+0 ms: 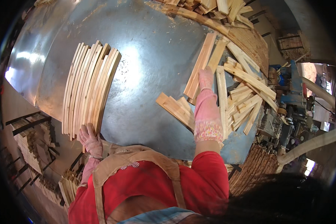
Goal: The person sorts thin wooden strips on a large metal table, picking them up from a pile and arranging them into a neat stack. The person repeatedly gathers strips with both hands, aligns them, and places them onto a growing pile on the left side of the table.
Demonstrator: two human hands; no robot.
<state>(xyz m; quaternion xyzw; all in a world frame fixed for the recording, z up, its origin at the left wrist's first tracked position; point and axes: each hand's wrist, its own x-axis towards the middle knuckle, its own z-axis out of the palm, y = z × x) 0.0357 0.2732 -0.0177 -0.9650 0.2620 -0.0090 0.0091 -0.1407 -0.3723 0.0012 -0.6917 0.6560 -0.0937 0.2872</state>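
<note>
A row of long, pale wooden strips [89,86] lies side by side on the metal tabletop at left. My left hand [90,140], in a pink glove, rests on the near ends of that row, its fingers stretched forward and slightly apart. At right, my right hand [205,78], also gloved in pink, closes around a wooden strip [217,56]; its fingertips are partly hidden. A wider reddish strip [201,65] lies just left of that hand. Shorter pieces [177,111] lie slantwise near my right forearm.
A loose, crisscrossed heap of strips [246,100] covers the table's right side. More wood is piled on a board [250,44] at the far right. Beyond the right edge stands blue machinery [293,84] with a ribbed hose [310,145]. Racked timber [31,149] is at lower left.
</note>
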